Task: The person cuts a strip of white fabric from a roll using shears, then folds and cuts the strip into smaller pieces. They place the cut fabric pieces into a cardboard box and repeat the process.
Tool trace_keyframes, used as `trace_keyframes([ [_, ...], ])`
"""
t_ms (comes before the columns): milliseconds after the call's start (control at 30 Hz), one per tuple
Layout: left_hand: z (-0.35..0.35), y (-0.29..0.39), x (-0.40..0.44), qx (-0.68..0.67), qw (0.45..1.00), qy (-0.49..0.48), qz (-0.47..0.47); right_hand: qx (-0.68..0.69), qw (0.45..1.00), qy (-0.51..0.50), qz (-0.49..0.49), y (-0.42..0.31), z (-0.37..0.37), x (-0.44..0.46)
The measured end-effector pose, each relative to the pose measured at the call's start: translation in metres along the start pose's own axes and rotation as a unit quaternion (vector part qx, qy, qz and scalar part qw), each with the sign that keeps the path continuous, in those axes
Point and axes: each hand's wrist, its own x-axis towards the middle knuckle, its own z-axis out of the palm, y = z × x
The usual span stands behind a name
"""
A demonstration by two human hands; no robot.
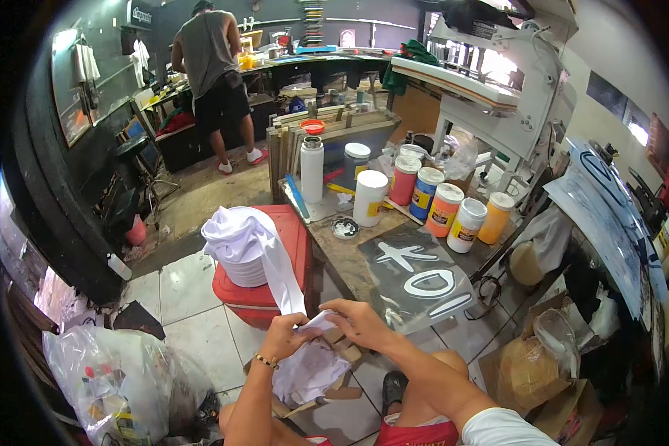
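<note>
My left hand (284,338), with a beaded bracelet at the wrist, is closed on the end of a long white cloth (279,271). The cloth stretches back from my fingers to a bunched heap on a ribbed white bucket (245,273), which stands on a red cooler box (293,230). My right hand (357,323) is beside the left, its fingers pinching a folded flap of the same white cloth. Below both hands, an open cardboard box (342,394) on the floor holds more crumpled white cloth (308,372).
A low table holds several paint jars (427,192), a white bottle (312,169) and a dark sheet with white lettering (416,279). A clear plastic bag (119,383) sits at left, cardboard boxes (528,372) at right. Another person (208,59) stands at the far bench.
</note>
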Motion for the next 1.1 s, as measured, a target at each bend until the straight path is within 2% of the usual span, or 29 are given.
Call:
trace_keyframes([
  [67,-0.001,0.002,0.0,-0.025,0.999,-0.019,-0.039,0.001,1.0,-0.008,0.009,0.0,-0.001,0.0],
  [300,-0.002,-0.012,-0.001,0.005,1.0,-0.011,-0.018,-0.026,0.999,-0.003,-0.019,0.003,-0.003,0.001],
  [467,-0.001,-0.018,-0.001,-0.011,1.0,0.015,0.017,0.058,0.996,-0.042,0.048,-0.006,-0.004,0.0],
  [567,0.004,-0.034,-0.002,-0.028,1.0,0.007,-0.006,0.053,0.994,-0.046,0.083,0.0,-0.003,-0.001],
  [600,-0.001,-0.017,-0.002,-0.029,0.999,0.001,-0.015,0.058,0.993,-0.043,0.096,0.002,-0.001,-0.004],
  [700,-0.001,-0.014,-0.003,-0.027,1.0,0.006,-0.002,0.076,0.993,0.003,0.093,0.006,-0.001,0.0],
  [767,-0.002,-0.012,-0.001,0.043,0.999,0.024,0.023,0.075,0.993,0.006,0.095,0.006,-0.001,0.0],
  [833,-0.002,-0.009,-0.001,0.021,0.999,0.023,0.025,0.071,0.994,0.017,0.076,0.006,-0.001,0.001],
  [900,-0.002,0.001,-0.001,-0.011,1.0,0.015,-0.012,0.077,0.994,-0.022,0.071,0.006,-0.004,0.001],
  [1033,0.0,-0.008,0.0,-0.017,0.999,0.008,0.027,0.112,0.989,-0.062,0.072,0.005,-0.004,-0.001],
  [1100,0.0,-0.008,0.0,-0.007,1.0,0.005,0.022,0.097,0.992,-0.05,0.062,0.008,-0.001,-0.001],
])
